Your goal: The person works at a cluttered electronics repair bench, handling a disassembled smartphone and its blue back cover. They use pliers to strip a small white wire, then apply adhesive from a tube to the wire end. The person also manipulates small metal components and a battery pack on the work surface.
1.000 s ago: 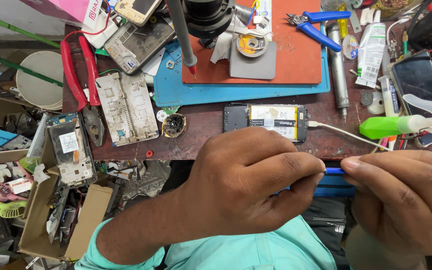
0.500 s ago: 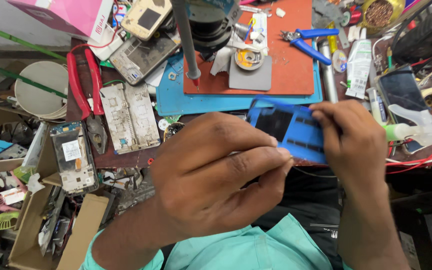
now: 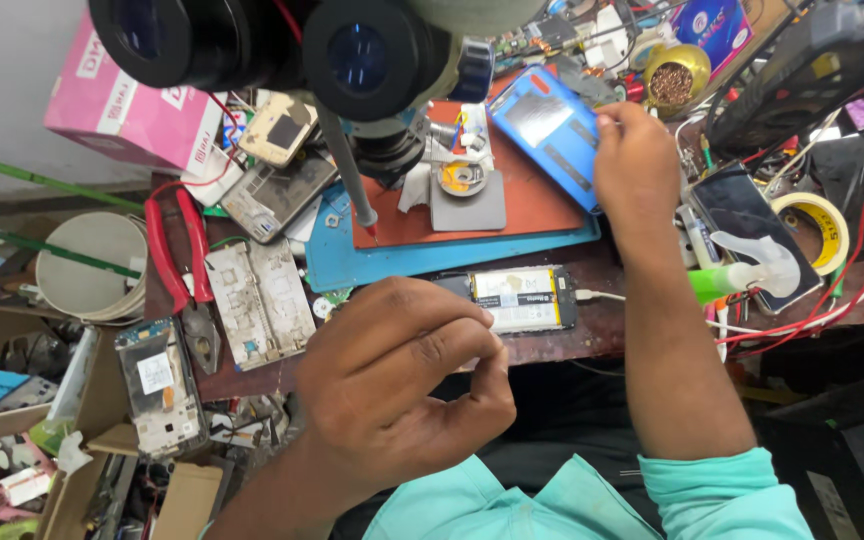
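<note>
Two bare hands work over a crowded repair worktop (image 3: pixel 552 348). Nearest the camera, the left hand (image 3: pixel 407 385) hovers above the front edge with its fingers curled in and thumb pressed to the fingertips; whether anything is pinched there cannot be told. Half a second ago it sat close against the right hand at chest height; now the two are well apart. The right hand (image 3: pixel 637 165) has reached out to the far side and grips a blue rectangular device (image 3: pixel 545 130) by its right edge, held tilted over the orange mat (image 3: pixel 542 205). A moment earlier that blue device was held low, between both hands.

Just beyond the left hand lies an opened phone with its battery (image 3: pixel 517 298) showing, a white cable (image 3: pixel 602 296) plugged into its right end. Left of it lie a bare phone frame (image 3: pixel 259 300), red-handled pliers (image 3: pixel 177 250) and another stripped phone (image 3: pixel 160 385). A blue mat (image 3: pixel 372 265) sits under the orange one, which carries a small grey plate (image 3: pixel 467 205). To the right are a dark phone (image 3: pixel 747 240), a green-capped bottle (image 3: pixel 732 282) and a roll of yellow tape (image 3: pixel 812 230). Farther back stand a pink box (image 3: pixel 122 110) and a tin of brass wool (image 3: pixel 674 85). A microscope head (image 3: pixel 352 50) hangs over everything, closest to the lens at the top. Cardboard boxes (image 3: pixel 12 400) of scrap parts fill the left side.
</note>
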Motion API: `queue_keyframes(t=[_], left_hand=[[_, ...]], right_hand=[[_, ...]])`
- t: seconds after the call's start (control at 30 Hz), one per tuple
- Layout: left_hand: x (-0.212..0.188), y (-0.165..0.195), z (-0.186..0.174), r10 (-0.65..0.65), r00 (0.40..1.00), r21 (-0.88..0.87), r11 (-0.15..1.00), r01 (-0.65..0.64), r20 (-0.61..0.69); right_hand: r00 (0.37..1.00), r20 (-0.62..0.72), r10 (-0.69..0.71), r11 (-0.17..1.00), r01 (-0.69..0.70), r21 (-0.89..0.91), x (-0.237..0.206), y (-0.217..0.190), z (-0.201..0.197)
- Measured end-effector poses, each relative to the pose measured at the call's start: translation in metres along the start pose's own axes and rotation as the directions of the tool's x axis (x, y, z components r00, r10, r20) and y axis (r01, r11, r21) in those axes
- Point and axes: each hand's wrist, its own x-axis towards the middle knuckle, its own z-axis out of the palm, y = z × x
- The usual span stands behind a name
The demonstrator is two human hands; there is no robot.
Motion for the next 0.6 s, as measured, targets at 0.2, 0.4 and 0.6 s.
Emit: queue_keyframes(t=[0.2,0.4,0.6], left_hand=[[-0.008,-0.007,0.005,-0.058,0.998,-0.032,0.998,0.059,0.031],[-0.017,-0.017,0.018,-0.138,0.986,-0.153,0.977,0.151,0.092],[-0.025,-0.022,0.039,-0.194,0.964,-0.269,0.933,0.239,0.183]], right_hand=[[0.984,0.016,-0.179,0.984,0.179,0.003,0.010,-0.021,0.011],[0.915,-0.040,-0.401,0.902,0.403,0.156,-0.044,-0.056,-0.048],[0.901,0.319,-0.293,0.594,-0.090,0.800,-0.142,-0.066,-0.134]])
